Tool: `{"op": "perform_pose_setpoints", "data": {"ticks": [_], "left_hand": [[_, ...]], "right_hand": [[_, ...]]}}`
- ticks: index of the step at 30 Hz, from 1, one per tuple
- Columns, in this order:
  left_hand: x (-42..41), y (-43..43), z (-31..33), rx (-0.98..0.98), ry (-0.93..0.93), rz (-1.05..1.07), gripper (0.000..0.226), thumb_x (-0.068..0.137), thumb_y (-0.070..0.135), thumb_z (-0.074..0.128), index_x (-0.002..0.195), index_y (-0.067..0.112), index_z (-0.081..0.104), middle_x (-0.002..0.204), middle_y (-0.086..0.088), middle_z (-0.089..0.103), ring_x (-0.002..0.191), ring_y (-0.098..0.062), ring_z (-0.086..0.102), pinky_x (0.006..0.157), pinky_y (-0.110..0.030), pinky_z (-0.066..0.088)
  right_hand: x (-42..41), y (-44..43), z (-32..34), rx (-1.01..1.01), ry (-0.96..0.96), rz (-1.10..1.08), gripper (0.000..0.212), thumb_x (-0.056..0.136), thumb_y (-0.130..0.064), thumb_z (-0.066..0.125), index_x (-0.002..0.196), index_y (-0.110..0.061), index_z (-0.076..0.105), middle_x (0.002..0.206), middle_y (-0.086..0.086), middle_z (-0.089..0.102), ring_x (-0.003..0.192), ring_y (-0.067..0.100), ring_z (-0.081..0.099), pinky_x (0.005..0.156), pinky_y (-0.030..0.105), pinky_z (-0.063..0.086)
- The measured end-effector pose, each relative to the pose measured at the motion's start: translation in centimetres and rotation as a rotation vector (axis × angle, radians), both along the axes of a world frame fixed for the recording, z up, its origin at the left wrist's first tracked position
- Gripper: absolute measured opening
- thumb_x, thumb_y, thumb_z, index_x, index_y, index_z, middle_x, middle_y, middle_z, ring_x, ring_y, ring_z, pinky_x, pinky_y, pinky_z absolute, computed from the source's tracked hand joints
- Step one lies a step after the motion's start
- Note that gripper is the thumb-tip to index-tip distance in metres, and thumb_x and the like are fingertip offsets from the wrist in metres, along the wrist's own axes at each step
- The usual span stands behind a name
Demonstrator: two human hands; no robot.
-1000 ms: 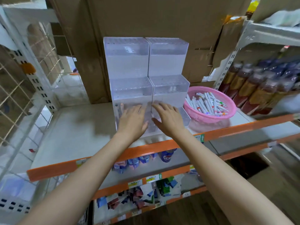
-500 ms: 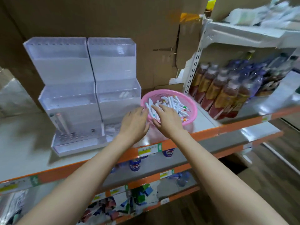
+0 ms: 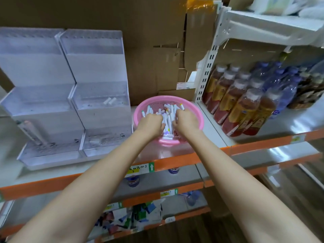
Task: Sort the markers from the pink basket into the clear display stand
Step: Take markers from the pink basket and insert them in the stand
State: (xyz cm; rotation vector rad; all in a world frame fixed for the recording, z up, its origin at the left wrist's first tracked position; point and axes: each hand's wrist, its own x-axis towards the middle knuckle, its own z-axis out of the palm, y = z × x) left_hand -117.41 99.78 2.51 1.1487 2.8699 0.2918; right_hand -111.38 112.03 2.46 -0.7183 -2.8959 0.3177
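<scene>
Pale shelf w/ orange front rail (image 3: pixel 184 161) carries everything, brown cardboard sheets (image 3: pixel 108 20) standing behind it. Biggest item on it: clear stepped plastic display stand (image 3: pixel 70 95), two units side by side at left, three tiers each. Left unit has one pale marker (image 3: pixel 32 132) leaning tilted in its bottom tier; right unit shows two small white pieces (image 3: pixel 110 101) lying on the mid step. To the right, past a white perforated upright (image 3: pixel 206 67), a neighbouring shelf holds shrink-wrapped bottles of brown drink w/ white caps (image 3: pixel 236 102), blue-tinted bottles behind them. Round pink plastic basket w/ mesh wall (image 3: pixel 154 104) sits on the shelf just beside the stand's right unit, btwn stand and upright, near the front edge. Inside it: heap of white-barrelled markers w/ coloured end caps (image 3: pixel 168 118), lying crisscross, some ends poking up toward the far rim. Both bare forearms reach in from below. Left hand (image 3: pixel 151 122) is down in the basket's left half, fingers curled into the heap; right hand (image 3: pixel 186 121) is in the right half, fingers likewise curled down among the markers. Hands near each other but not touching, a few markers visible btwn them. Can't tell whether either hand is actually clamped on a marker – fingertips are hidden in the pile.
</scene>
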Motion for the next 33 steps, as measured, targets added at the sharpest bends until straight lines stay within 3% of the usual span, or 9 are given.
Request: {"op": "perform_pose_setpoints", "data": {"ticks": [5, 12, 16, 19, 22, 24, 26, 30, 33], "left_hand": [[-0.5, 0.8, -0.4, 0.049, -0.155, 0.084, 0.043, 0.096, 0.037, 0.049, 0.066, 0.006, 0.052, 0.083, -0.019, 0.060, 0.086, -0.034, 0.057, 0.062, -0.035, 0.032], [-1.0, 1.2, 0.3, 0.081, -0.297, 0.136, 0.034, 0.090, 0.029, 0.061, 0.066, 0.011, 0.045, 0.078, -0.013, 0.060, 0.093, -0.035, 0.059, 0.064, -0.034, 0.034], [-0.7, 1.7, 0.3, 0.204, -0.309, 0.185, 0.029, 0.086, 0.025, 0.064, 0.093, -0.002, 0.063, 0.103, -0.022, 0.065, 0.107, -0.038, 0.056, 0.081, -0.039, 0.042], [-0.5, 1.9, 0.3, 0.293, -0.333, 0.231, 0.025, 0.081, 0.022, 0.067, 0.064, 0.008, 0.054, 0.065, -0.010, 0.056, 0.089, -0.038, 0.060, 0.067, -0.039, 0.041], [-1.1, 1.9, 0.1, 0.394, -0.394, 0.309, 0.034, 0.078, 0.017, 0.066, 0.052, 0.012, 0.045, 0.050, -0.001, 0.042, 0.061, -0.028, 0.048, 0.049, -0.033, 0.031], [-1.5, 1.9, -0.2, 0.448, -0.412, 0.341, 0.020, 0.074, 0.011, 0.064, 0.057, 0.005, 0.056, 0.049, -0.003, 0.047, 0.057, -0.024, 0.048, 0.049, -0.030, 0.033], [-1.5, 2.0, -0.3, 0.472, -0.436, 0.333, 0.013, 0.072, 0.006, 0.062, 0.061, -0.001, 0.063, 0.050, -0.008, 0.053, 0.054, -0.023, 0.048, 0.053, -0.038, 0.040], [-1.5, 2.5, -0.7, 0.496, -0.448, 0.274, 0.010, 0.076, 0.008, 0.067, 0.076, -0.001, 0.071, 0.072, -0.014, 0.066, 0.062, -0.018, 0.053, 0.063, -0.036, 0.045], [-1.7, 2.8, -1.0, 0.512, -0.455, 0.253, 0.018, 0.078, 0.012, 0.067, 0.073, -0.004, 0.070, 0.063, -0.013, 0.060, 0.057, -0.019, 0.046, 0.058, -0.029, 0.035]], "right_hand": [[-1.5, -0.3, -0.4, -0.110, 0.043, 0.063, 0.025, 0.088, -0.005, 0.058, 0.112, -0.005, 0.064, 0.137, 0.010, 0.055, 0.131, 0.027, 0.044, 0.096, 0.033, 0.040], [-1.7, 0.1, -0.7, -0.395, 0.176, 0.061, 0.015, 0.075, -0.001, 0.067, 0.086, -0.012, 0.068, 0.122, 0.013, 0.065, 0.123, 0.030, 0.053, 0.103, 0.035, 0.040], [-2.0, 0.7, -0.5, -0.414, 0.108, 0.044, 0.020, 0.073, -0.001, 0.070, 0.088, -0.015, 0.072, 0.127, 0.006, 0.064, 0.124, 0.025, 0.053, 0.103, 0.034, 0.041], [-2.1, 1.1, -0.2, -0.490, 0.104, 0.053, 0.024, 0.069, 0.001, 0.072, 0.082, -0.019, 0.070, 0.127, 0.008, 0.064, 0.126, 0.029, 0.051, 0.106, 0.041, 0.040], [-1.9, 1.2, -0.1, -0.586, 0.133, 0.022, 0.035, 0.068, 0.008, 0.071, 0.096, -0.014, 0.065, 0.122, 0.012, 0.065, 0.119, 0.031, 0.056, 0.094, 0.036, 0.049], [-1.7, 1.3, 0.0, -0.641, 0.153, -0.014, 0.050, 0.070, 0.006, 0.073, 0.116, -0.006, 0.059, 0.112, 0.007, 0.067, 0.103, 0.026, 0.059, 0.073, 0.026, 0.054], [-1.6, 1.3, -0.1, -0.652, 0.158, -0.050, 0.060, 0.069, -0.004, 0.080, 0.124, -0.005, 0.054, 0.107, 0.009, 0.065, 0.099, 0.028, 0.061, 0.076, 0.033, 0.056], [-1.5, 1.3, -0.2, -0.442, 0.093, -0.053, 0.043, 0.072, -0.019, 0.081, 0.106, -0.008, 0.058, 0.102, 0.013, 0.064, 0.098, 0.031, 0.061, 0.076, 0.037, 0.048], [-1.4, 1.0, 0.1, -0.383, 0.086, -0.016, 0.020, 0.077, -0.014, 0.075, 0.084, -0.011, 0.056, 0.105, 0.016, 0.063, 0.105, 0.032, 0.057, 0.071, 0.034, 0.040]]}}
